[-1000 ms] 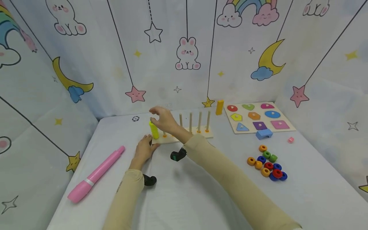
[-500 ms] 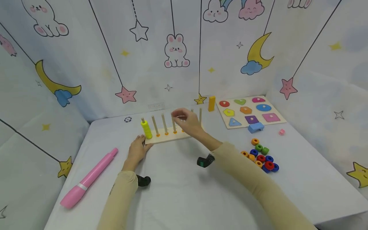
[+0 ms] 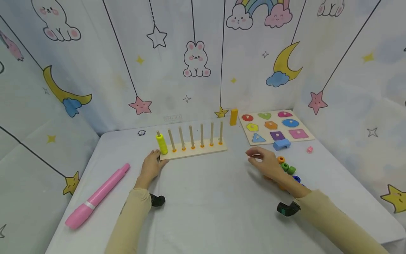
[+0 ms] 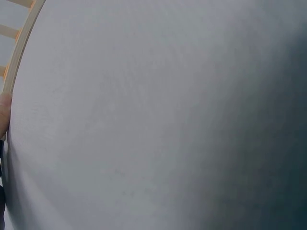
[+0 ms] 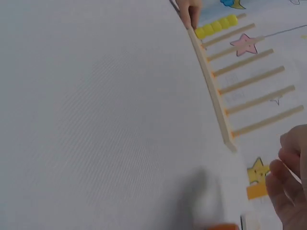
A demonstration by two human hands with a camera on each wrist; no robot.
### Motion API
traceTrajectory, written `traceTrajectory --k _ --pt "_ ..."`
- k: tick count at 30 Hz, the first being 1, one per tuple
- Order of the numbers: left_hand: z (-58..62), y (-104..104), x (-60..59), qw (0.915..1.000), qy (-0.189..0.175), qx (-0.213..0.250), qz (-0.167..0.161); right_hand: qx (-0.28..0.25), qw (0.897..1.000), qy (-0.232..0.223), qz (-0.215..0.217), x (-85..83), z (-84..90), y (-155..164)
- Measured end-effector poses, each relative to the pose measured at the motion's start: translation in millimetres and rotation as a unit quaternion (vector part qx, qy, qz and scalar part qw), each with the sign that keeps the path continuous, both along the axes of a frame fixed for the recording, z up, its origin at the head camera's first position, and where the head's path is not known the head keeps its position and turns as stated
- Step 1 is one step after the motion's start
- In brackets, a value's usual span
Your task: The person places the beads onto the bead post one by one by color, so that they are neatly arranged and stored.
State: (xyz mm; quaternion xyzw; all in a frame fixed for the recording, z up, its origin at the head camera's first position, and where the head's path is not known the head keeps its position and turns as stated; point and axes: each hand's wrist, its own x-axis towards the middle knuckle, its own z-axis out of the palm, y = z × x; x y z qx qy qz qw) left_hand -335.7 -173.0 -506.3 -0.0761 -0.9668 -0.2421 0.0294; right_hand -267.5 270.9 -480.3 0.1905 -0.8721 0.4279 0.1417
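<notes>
Landmark: the peg board [image 3: 194,149], a wooden base with seven upright pegs, standing near the back of the table [image 3: 203,211]; every place below is told from it.
Right hand [image 3: 268,165]: nearest the camera, in front of and to the right of the peg board, over the left edge of the bead pile [image 3: 290,173]. A second ago it was up at the board's leftmost peg; half a second ago it was passing across the middle pegs. Its fingers are loosely curled and hold nothing that shows; the right wrist view shows only fingertips [image 5: 288,191] at the edge, with no bead between them.
Bead pile: loose orange, green, blue and red beads, well to the right of the peg board and in front of it, partly hidden by the hand.
Left hand [image 3: 151,166]: at the peg board's front left corner, fingertips resting against the base, unmoved through the last second.
Yellow beads [image 3: 161,144]: a stack on the leftmost peg, with the peg's tip showing above; the other six pegs are bare.
Meaning: as I judge it, the yellow peg is finished with and the hand has come back for another colour.
Behind: an orange block [image 3: 233,116] and a shape puzzle [image 3: 275,127] beyond the board's right end.
Left of the board: a pink marker [image 3: 96,195].
</notes>
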Motion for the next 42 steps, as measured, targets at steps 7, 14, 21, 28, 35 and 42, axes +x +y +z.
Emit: traceTrajectory --k 7,14,21,28,35,42 --pt "0.0 -2.7 0.5 0.9999 0.004 -0.011 -0.003 0.124 0.991 0.052 -0.014 28.3 -4.6 42.2" --pt "1.3 -3.2 0.9 0.9999 -0.002 -0.011 -0.001 0.159 0.987 0.030 0.018 39.4 -8.0 52.9" --pt "0.8 -3.4 -1.0 0.9999 -0.001 -0.010 0.001 0.175 0.983 0.046 0.024 39.9 -11.2 53.1" --pt "0.7 -3.8 -0.1 1.0000 -0.002 -0.001 0.005 0.174 0.983 0.042 0.033 36.8 -12.9 54.0" --pt "0.0 -4.3 -0.4 1.0000 -0.001 -0.002 0.004 0.125 0.991 0.026 0.041 24.0 -1.8 35.6" --pt "1.3 -3.7 -0.2 1.0000 -0.002 -0.002 0.003 0.069 0.994 0.012 0.078 -4.7 12.5 -7.7"
